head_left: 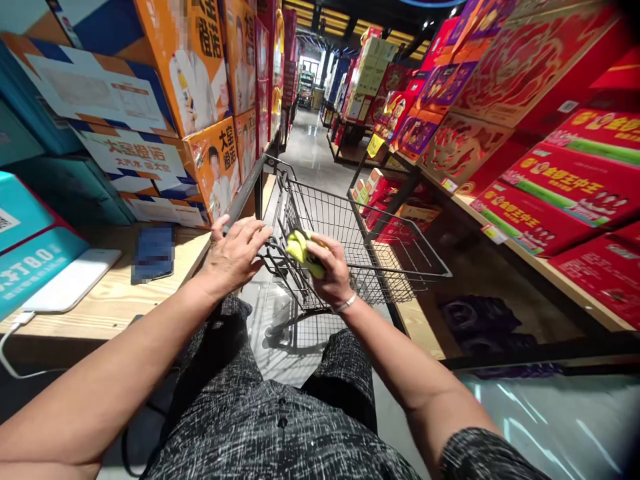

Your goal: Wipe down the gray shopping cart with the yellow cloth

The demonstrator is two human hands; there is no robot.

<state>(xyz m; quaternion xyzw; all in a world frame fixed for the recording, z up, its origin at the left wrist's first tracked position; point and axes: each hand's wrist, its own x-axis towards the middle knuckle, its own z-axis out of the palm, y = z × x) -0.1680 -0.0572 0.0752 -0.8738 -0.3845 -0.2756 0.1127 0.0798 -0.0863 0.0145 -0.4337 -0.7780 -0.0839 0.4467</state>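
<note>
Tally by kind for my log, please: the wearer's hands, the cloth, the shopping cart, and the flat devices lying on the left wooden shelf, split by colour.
Hands: 2 (left hand, right hand)
Yellow-green cloth: 1
Shopping cart: 1
White flat device: 1
Dark blue flat device: 1
Total: 6

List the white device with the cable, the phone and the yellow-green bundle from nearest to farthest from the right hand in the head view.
1. Yellow-green bundle: in the right hand itself.
2. Phone: on the wooden shelf to the left.
3. White device: same shelf, farther left.
</note>
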